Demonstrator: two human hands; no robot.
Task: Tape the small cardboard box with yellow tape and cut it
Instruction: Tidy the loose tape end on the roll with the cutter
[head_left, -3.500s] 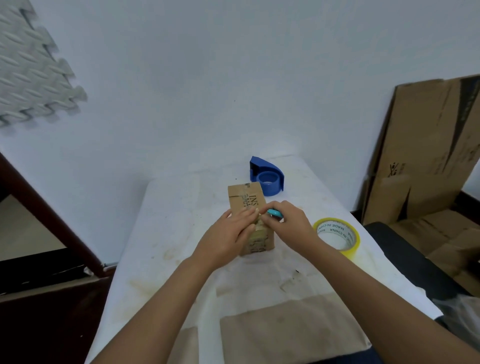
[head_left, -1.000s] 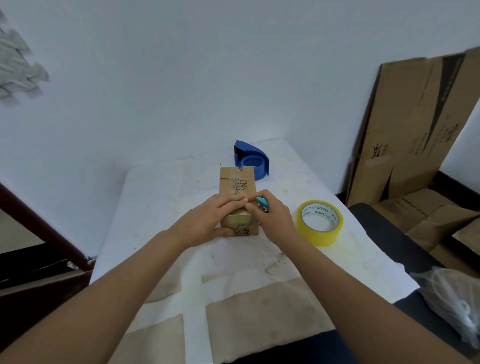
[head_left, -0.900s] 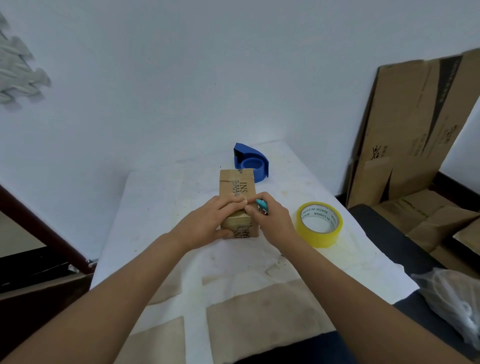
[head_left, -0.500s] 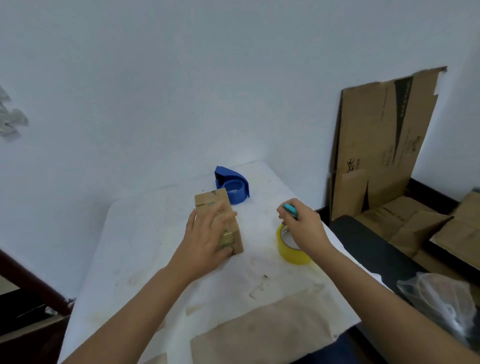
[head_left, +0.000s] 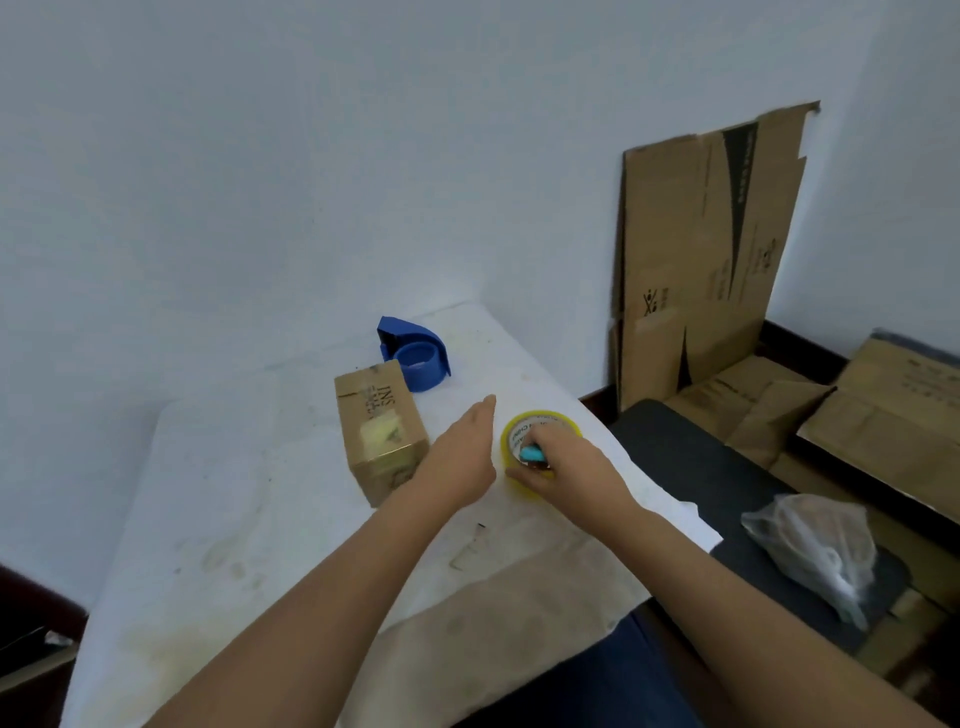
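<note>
The small cardboard box (head_left: 380, 429) lies on the white table (head_left: 234, 499), a strip of yellowish tape across its near top end. To its right lies the yellow tape roll (head_left: 540, 422). My right hand (head_left: 563, 465) rests on the near side of the roll, fingers closed around a small turquoise cutter (head_left: 532, 454) and touching the roll. My left hand (head_left: 462, 454) hovers between box and roll, flat, fingers extended and together, holding nothing and clear of the box.
A blue tape dispenser (head_left: 415, 356) stands behind the box near the wall. Flattened cardboard sheets (head_left: 701, 249) lean on the wall at right, more cardboard on the floor. A clear plastic bag (head_left: 815, 551) lies on a dark surface right of the table.
Both hands left the box. My right hand carried the cutter to the tape roll and settled on it; my left hand lifted off the box and moved right. The view swung right.
</note>
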